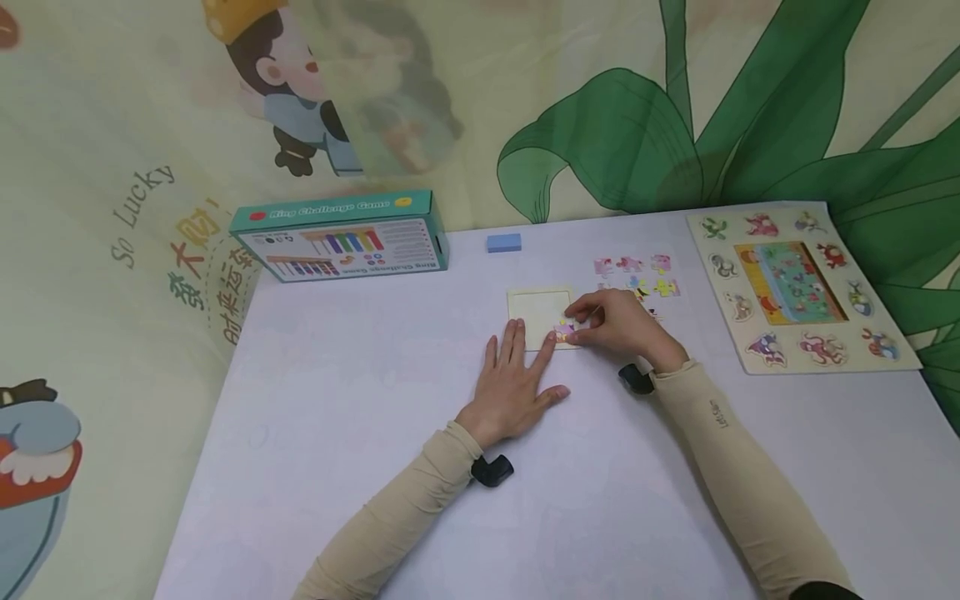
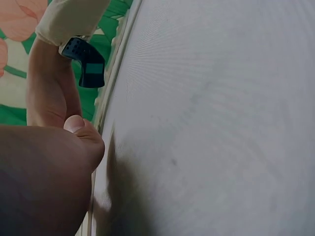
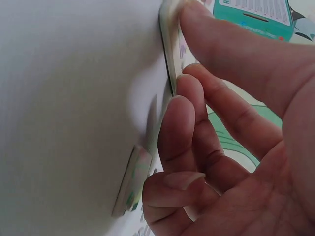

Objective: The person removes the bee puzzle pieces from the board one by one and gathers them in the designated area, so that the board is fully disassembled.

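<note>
A small cream puzzle tray (image 1: 538, 304) lies flat on the table. One pink and yellow jigsaw piece (image 1: 563, 331) sits in its lower right corner. My left hand (image 1: 513, 387) lies palm down with its fingers spread, its fingertips at the tray's lower left edge and beside the piece. At the tray's right side, the thumb of my right hand (image 1: 611, 323) touches the piece or the rim next to it. The index finger is bent above, apart from the thumb. In the right wrist view the other fingers (image 3: 177, 128) curl loosely near the tray's edge.
Several loose jigsaw pieces (image 1: 630, 265) lie beyond my right hand, partly covered by it. A blue block (image 1: 504, 242) lies behind the tray. A teal game box (image 1: 341, 237) stands at the back left. A large picture puzzle board (image 1: 720, 325) lies at the right.
</note>
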The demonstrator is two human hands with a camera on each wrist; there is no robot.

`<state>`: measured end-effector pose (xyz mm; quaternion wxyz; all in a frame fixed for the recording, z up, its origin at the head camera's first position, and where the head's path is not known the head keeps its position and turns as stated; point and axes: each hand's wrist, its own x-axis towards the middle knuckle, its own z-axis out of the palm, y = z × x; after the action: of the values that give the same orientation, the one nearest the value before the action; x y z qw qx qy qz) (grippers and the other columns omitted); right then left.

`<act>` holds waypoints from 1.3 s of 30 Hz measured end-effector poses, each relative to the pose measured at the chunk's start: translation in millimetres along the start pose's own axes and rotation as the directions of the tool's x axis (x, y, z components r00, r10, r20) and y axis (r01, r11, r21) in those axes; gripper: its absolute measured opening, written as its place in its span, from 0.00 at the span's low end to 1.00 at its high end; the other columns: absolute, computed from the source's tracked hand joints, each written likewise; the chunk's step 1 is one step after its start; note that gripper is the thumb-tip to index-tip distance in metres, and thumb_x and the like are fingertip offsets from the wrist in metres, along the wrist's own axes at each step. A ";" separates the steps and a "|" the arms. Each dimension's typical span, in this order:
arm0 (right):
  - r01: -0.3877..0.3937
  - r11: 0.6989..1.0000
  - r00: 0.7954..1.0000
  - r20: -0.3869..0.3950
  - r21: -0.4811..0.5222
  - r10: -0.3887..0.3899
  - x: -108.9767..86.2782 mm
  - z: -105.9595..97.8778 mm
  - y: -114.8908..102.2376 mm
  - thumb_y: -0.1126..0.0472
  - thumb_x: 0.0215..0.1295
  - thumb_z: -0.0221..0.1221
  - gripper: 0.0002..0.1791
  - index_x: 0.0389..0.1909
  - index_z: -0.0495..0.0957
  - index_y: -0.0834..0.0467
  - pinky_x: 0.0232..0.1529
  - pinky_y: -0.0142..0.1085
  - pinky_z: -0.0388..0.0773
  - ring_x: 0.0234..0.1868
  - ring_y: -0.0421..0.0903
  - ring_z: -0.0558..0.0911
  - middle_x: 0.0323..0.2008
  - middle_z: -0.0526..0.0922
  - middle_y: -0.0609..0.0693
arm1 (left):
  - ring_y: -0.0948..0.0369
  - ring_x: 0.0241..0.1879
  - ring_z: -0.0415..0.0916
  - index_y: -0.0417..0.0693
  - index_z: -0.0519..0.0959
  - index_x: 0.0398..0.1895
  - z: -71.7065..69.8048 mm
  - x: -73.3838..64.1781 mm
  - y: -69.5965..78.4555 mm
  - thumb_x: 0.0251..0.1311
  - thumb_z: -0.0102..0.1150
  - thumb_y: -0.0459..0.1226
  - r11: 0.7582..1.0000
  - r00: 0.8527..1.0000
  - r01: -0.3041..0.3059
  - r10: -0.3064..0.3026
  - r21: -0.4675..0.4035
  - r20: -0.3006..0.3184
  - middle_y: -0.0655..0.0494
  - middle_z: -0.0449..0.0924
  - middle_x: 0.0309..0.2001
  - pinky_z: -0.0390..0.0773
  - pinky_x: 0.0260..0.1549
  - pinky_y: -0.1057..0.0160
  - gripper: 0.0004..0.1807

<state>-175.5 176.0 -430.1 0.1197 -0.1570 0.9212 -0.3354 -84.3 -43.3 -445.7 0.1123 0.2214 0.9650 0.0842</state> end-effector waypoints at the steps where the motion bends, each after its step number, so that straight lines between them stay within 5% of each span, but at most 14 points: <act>1: 0.001 1.000 1.000 0.003 -0.001 -0.001 0.2 1.0 -0.9 0.61 0.59 0.78 0.20 0.52 0.88 0.62 0.40 0.38 0.76 0.36 0.48 0.82 0.42 0.89 0.57 | 0.43 0.87 0.29 0.58 0.45 0.89 0.3 0.0 -0.1 0.79 0.38 0.66 1.000 1.000 -0.001 0.001 -0.001 -0.002 0.31 0.35 0.86 0.41 0.83 0.38 0.44; 23: -0.029 0.999 0.998 0.064 0.028 0.028 2.1 3.7 -9.6 0.64 0.58 0.79 0.21 0.51 0.84 0.61 0.48 0.43 0.79 0.44 0.53 0.81 0.45 0.87 0.57 | 0.42 0.87 0.28 0.58 0.45 0.89 -0.7 -0.2 0.5 0.79 0.39 0.65 1.000 1.000 -0.002 0.002 -0.021 0.012 0.30 0.34 0.85 0.41 0.83 0.39 0.44; 39: -0.014 0.999 0.997 0.072 0.047 0.010 0.4 2.9 -9.2 0.67 0.59 0.77 0.21 0.52 0.82 0.61 0.46 0.41 0.79 0.41 0.50 0.80 0.45 0.87 0.56 | 0.41 0.87 0.28 0.58 0.43 0.89 -1.7 -0.7 2.9 0.79 0.39 0.65 1.000 1.000 0.002 -0.002 -0.029 0.016 0.30 0.32 0.85 0.40 0.83 0.38 0.44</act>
<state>-173.0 167.5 -426.2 0.1583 -0.1604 0.9090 -0.3506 -82.9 -41.3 -443.4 0.1232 0.2194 0.9630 0.0964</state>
